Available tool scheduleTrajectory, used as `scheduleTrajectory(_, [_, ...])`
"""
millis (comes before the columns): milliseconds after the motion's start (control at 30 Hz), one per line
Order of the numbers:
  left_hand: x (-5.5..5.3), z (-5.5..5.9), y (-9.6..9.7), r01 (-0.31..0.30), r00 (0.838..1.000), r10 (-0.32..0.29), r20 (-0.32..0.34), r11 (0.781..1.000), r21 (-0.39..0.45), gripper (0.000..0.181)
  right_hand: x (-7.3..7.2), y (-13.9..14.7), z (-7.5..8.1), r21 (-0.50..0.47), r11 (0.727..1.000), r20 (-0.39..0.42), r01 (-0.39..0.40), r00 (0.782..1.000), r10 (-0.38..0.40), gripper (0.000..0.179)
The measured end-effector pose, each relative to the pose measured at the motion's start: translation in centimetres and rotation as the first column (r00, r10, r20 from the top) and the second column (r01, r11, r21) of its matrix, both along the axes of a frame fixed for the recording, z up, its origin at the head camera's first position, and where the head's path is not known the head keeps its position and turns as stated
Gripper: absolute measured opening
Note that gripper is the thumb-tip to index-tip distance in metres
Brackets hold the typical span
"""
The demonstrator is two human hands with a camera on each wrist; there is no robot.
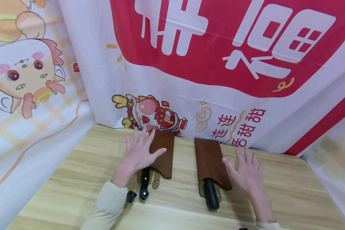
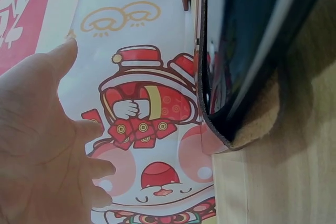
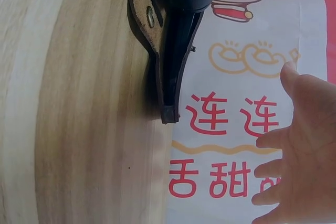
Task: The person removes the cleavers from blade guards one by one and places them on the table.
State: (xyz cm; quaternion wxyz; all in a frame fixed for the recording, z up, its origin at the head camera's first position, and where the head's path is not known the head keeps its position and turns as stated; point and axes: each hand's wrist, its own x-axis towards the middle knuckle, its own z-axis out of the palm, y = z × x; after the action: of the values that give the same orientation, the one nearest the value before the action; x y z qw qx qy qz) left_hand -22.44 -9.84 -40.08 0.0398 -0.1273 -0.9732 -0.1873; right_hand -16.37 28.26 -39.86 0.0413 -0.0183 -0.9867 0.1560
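Observation:
Two cleavers lie on the wooden table, each with its blade inside a brown leather sheath. The left sheath (image 1: 164, 153) has a black riveted handle (image 1: 145, 185) sticking out toward me, with a loose snap strap (image 1: 156, 179) beside it. From the right sheath (image 1: 211, 159) comes a ribbed black handle (image 1: 211, 195). My left hand (image 1: 139, 152), fingers spread, hovers over the left edge of the left sheath and holds nothing. Just right of the other sheath is my right hand (image 1: 245, 172), also spread and holding nothing. The wrist views show both palms bare.
The pale wooden table (image 1: 290, 191) ends at a white hanging cloth (image 1: 187, 95) with red lettering and cartoon figures. Another printed cloth (image 1: 31, 80) covers the left side, and a third cloth (image 1: 336, 153) borders the right.

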Motion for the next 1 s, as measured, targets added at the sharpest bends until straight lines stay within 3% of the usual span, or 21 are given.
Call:
scheduleTrajectory(367, [-0.1, -0.1, -0.4, -0.024, 1.000, 0.024, -0.016, 1.000, -0.004, 0.095, -0.5, 0.3, -0.4, 0.045, 0.999, -0.042, -0.011, 0.999, 0.013, 0.092])
scheduleTrajectory(467, [-0.2, -0.2, -0.6, -0.052, 0.999, 0.052, -0.012, 0.999, -0.005, 0.089, -0.5, -0.1, -0.5, 0.033, 0.999, -0.100, -0.013, 0.995, 0.016, 0.089])
scheduleTrajectory(633, [-0.5, -0.1, -0.6, -0.110, 0.994, 0.110, 0.005, 0.993, 0.038, 0.081, -0.2, -0.9, 0.1, -0.025, 0.999, -0.230, -0.020, 0.973, 0.013, 0.076])
scheduleTrajectory(867, [-0.7, -0.3, -0.4, -0.172, 0.985, 0.169, 0.036, 0.978, 0.117, 0.071, 0.3, -2.4, 0.8, -0.078, 0.997, -0.243, -0.008, 0.970, -0.011, 0.064])
scheduleTrajectory(1000, [-0.8, -0.6, -0.5, -0.199, 0.980, 0.194, 0.049, 0.969, 0.147, 0.067, 0.4, -3.3, 0.7, -0.088, 0.996, -0.306, -0.012, 0.952, -0.016, 0.053])
